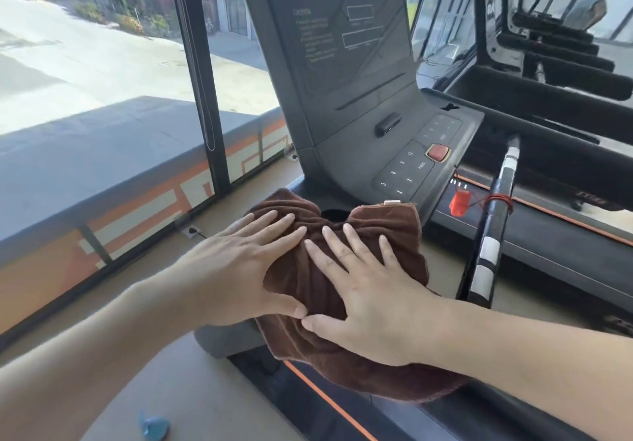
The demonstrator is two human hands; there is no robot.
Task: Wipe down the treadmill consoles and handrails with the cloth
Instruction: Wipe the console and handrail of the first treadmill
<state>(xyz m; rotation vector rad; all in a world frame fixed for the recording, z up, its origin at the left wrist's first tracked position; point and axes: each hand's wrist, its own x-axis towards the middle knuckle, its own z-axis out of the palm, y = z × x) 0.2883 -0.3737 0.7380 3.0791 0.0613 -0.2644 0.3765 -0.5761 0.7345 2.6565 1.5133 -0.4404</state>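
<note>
A brown cloth (376,377) lies bunched over the left side of the treadmill console (346,122), covering the left handrail. My left hand (236,266) presses flat on the cloth's left part with straight, spread fingers. Beside it, thumbs nearly touching, my right hand (370,290) also presses flat on the cloth. The console's dark screen rises behind, with a keypad and a red stop button (438,152) to the right. The right handrail (493,231), black with white bands, runs down at the right.
A red safety clip (459,202) hangs on a cord tied to the right handrail. The treadmill belt (534,245) lies below. A large window (102,63) is on the left. More treadmills and a person stand at the back right. A small blue object (154,427) lies on the floor.
</note>
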